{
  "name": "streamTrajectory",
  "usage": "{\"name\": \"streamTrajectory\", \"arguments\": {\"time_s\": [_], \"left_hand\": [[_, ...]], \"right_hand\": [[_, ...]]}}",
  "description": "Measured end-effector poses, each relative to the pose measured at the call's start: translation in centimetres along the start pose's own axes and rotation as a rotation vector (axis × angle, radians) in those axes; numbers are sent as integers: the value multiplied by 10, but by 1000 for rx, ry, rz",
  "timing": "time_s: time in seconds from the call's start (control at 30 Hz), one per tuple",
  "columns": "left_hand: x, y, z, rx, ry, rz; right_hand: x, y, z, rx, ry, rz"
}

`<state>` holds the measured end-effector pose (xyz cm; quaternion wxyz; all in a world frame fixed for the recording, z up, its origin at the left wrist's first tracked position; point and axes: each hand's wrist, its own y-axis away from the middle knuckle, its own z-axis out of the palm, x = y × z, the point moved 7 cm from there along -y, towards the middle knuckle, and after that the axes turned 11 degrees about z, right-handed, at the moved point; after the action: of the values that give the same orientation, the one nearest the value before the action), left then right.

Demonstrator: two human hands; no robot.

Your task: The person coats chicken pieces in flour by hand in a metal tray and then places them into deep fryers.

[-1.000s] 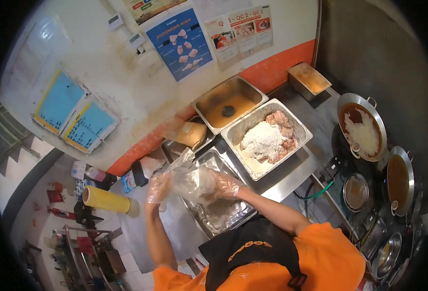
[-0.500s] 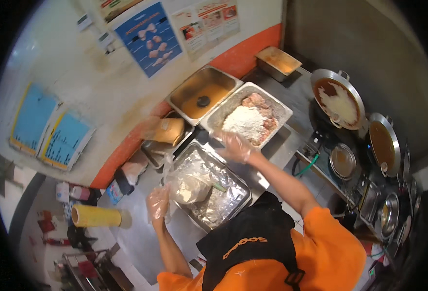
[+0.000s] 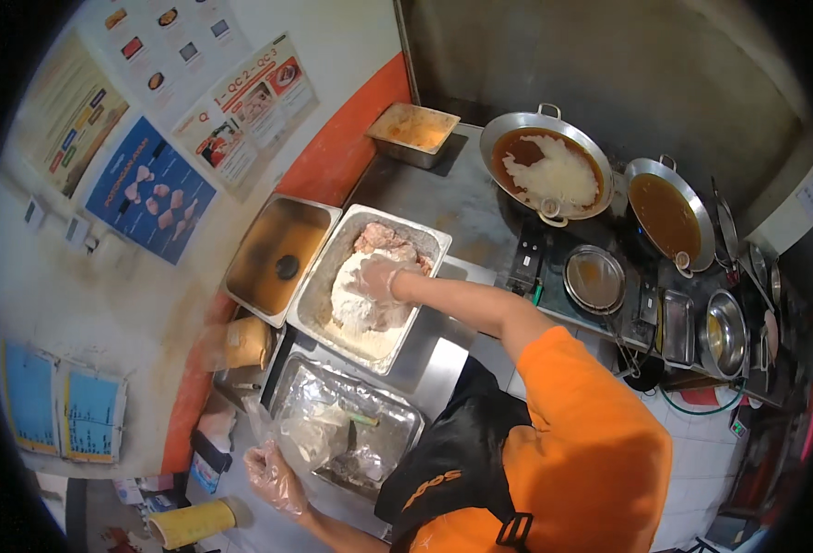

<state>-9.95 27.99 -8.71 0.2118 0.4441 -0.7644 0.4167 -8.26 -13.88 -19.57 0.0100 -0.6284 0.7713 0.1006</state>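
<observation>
My right hand [image 3: 383, 279], in a clear glove, is down on the white flour [image 3: 349, 300] in the tub [image 3: 441, 241]; its fingertips are lost in the flour and the blur, so I cannot tell whether it is clenched or loose; the pink meat [image 3: 379, 237] lies just beyond it, partly under the flour. My left hand [image 3: 276, 477], gloved too, is curled at the near left edge of the bag [image 3: 312, 433]; I cannot tell whether it pinches the plastic or only touches it; the bag sits to the right of that hand, slumped on the shiny tray [image 3: 393, 426], with something pale inside.

I judge the flour light and loose, best scooped from beneath with cupped fingers; the meat looks soft, heavier and likely slippery where bare, so I would take each piece round its thick middle; the bag should be limp and shift its weight, so its gathered top is the place to hold.

Left of my right hand, beside the tub, stands a second container [image 3: 245, 293] with brown liquid; well beyond that hand, to the right, is a pan [image 3: 490, 152] of brown liquid with pale froth.
</observation>
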Motion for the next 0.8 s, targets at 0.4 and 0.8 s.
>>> {"name": "streamTrajectory", "arguments": {"time_s": [0.4, 0.8], "left_hand": [[21, -60, 287, -185, 1005, -669], [-30, -89, 407, -553, 498, -849]], "right_hand": [[83, 3, -18, 23, -744, 62], [104, 23, 3, -76, -461, 743]]}}
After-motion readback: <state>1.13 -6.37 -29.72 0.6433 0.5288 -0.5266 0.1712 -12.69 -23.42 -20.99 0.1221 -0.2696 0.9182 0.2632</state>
